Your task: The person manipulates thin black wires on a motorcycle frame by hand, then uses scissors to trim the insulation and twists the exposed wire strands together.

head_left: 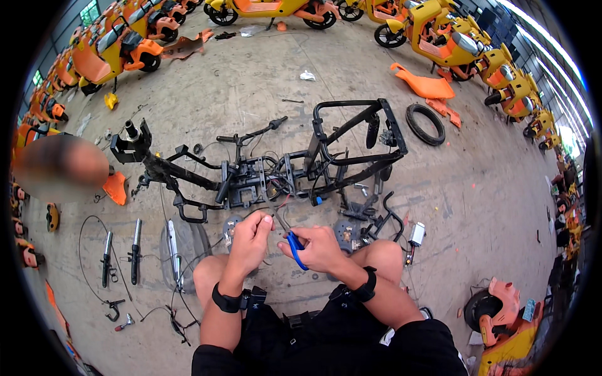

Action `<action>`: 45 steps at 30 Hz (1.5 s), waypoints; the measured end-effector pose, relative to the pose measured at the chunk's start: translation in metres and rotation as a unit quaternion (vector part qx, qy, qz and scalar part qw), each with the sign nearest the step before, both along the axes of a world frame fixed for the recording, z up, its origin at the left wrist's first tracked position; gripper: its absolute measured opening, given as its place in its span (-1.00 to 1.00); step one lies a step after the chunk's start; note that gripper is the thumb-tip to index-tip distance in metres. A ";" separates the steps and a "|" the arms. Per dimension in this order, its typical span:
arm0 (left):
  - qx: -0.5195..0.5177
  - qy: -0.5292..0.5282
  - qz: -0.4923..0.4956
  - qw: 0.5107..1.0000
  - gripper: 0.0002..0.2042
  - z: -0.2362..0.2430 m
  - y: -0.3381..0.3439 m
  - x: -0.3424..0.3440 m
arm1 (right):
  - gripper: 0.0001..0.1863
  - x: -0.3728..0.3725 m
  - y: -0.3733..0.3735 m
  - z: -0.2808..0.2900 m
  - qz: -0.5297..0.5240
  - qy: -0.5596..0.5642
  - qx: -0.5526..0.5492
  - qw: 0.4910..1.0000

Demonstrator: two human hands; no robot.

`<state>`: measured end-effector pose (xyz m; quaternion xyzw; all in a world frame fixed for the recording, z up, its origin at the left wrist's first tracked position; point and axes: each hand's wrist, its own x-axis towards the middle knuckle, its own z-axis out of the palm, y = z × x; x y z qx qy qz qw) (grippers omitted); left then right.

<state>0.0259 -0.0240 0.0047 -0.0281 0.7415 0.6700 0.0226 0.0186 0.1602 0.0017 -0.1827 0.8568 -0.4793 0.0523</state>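
Observation:
Blue-handled pliers (296, 252) sit in the grip of my right hand (320, 249), which is closed around them. Their jaws point toward my left hand and are partly hidden by the fingers. My left hand (249, 237) is closed in a pinch on a thin wire (273, 204) that comes down from the frame; the pinched end is too small to see clearly. Both hands are close together above my lap, just in front of a stripped black scooter frame (251, 178). Loose cables run through the frame's middle.
Left on the concrete floor lie fork tubes (135, 250), a cable loop (84, 241) and a brake lever (113, 308). To the right are a tyre (426, 125), a silver box with wires (417, 235) and orange panels (423, 83). Yellow-orange scooters (433, 37) line the edges. Another person (59, 168) is at left.

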 end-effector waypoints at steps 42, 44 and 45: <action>0.266 -0.199 -0.085 0.939 -0.74 0.012 -0.011 -0.006 | -0.60 0.002 0.000 0.003 -0.043 -0.033 0.049 0.997; 0.259 -0.195 -0.082 0.942 -0.75 0.010 -0.011 -0.006 | -0.52 -0.001 0.001 0.002 -0.034 -0.110 0.050 0.992; 0.249 -0.188 -0.072 0.947 -0.76 0.009 -0.011 -0.006 | -0.46 -0.002 0.001 0.000 -0.027 -0.120 0.020 0.992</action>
